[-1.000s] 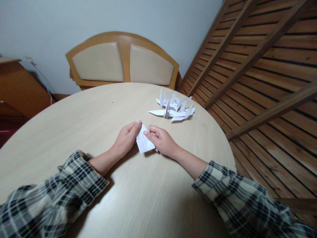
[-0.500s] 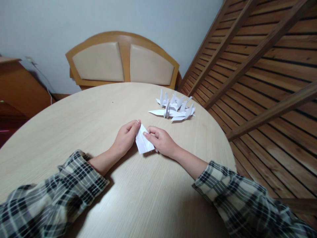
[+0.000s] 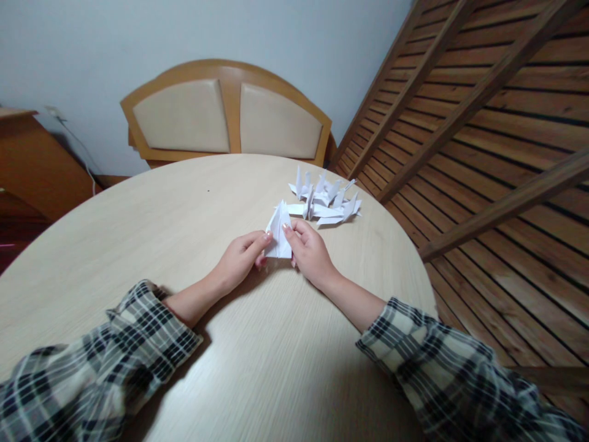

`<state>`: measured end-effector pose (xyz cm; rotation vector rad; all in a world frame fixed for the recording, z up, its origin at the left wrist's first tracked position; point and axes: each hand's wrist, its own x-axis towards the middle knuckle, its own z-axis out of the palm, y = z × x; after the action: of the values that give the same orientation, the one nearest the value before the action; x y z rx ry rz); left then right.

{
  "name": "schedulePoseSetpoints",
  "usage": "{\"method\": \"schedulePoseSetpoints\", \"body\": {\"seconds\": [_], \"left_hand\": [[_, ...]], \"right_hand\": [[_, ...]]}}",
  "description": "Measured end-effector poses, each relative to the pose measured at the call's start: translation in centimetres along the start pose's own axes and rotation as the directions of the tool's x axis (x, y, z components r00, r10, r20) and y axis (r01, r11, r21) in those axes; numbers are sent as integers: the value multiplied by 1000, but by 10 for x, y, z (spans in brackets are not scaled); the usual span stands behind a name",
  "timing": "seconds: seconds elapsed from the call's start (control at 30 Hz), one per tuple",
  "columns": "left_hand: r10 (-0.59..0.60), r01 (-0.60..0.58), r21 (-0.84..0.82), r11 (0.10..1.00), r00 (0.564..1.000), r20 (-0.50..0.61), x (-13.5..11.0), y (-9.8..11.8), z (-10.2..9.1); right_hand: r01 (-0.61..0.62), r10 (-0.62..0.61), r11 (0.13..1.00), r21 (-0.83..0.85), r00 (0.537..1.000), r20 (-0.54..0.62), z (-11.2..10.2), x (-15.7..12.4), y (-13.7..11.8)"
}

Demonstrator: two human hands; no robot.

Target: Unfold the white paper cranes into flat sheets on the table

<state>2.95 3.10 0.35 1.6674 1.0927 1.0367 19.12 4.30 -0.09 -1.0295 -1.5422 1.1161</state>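
A small piece of folded white paper (image 3: 278, 236) is held between my two hands, its pointed end facing away from me. My left hand (image 3: 243, 256) pinches its left edge, thumb on top and fingers underneath. On the opposite edge, my right hand (image 3: 311, 253) grips the paper the same way, with the thumb lying on the front. Creases run lengthwise down the paper. Just beyond my right hand stand several white paper cranes (image 3: 329, 201) in a close cluster; the paper's tip overlaps the nearest one in view.
The cranes stand on a round, light wood table (image 3: 151, 227). Behind its far edge is a wooden headboard (image 3: 234, 110) with cream panels. A slatted wooden screen (image 3: 483, 153) slopes along the right. At far left is a brown cabinet (image 3: 37, 166) beside a white cable (image 3: 83, 147).
The folded paper has turned so its point faces straight away, and has moved slightly up and right. My left thumb has moved from the tip to the left edge.
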Motion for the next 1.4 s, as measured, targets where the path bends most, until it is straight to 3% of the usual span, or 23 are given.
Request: {"method": "schedulePoseSetpoints", "body": {"seconds": [0.13, 0.27, 0.47, 0.87, 1.1, 1.4], "left_hand": [[-18, 17, 29, 999, 998, 62, -1, 3, 1], [-7, 7, 11, 1000, 1000, 26, 0, 2, 2], [5, -6, -11, 1000, 1000, -30, 0, -3, 1], [5, -7, -47, 999, 999, -43, 1, -7, 1], [7, -7, -113, 994, 1000, 4, 1, -5, 1], [-7, 5, -128, 992, 1000, -11, 2, -5, 1]], "right_hand": [[21, -21, 1000, 8, 1000, -14, 0, 1, 1], [46, -46, 998, 31, 999, 4, 0, 2, 3], [118, -116, 993, 19, 990, -78, -1, 2, 4], [135, -136, 990, -35, 990, -28, -1, 0, 0], [169, -170, 983, 70, 985, 1, 2, 2, 4], [120, -126, 988, 93, 990, 58, 3, -1, 3]]}}
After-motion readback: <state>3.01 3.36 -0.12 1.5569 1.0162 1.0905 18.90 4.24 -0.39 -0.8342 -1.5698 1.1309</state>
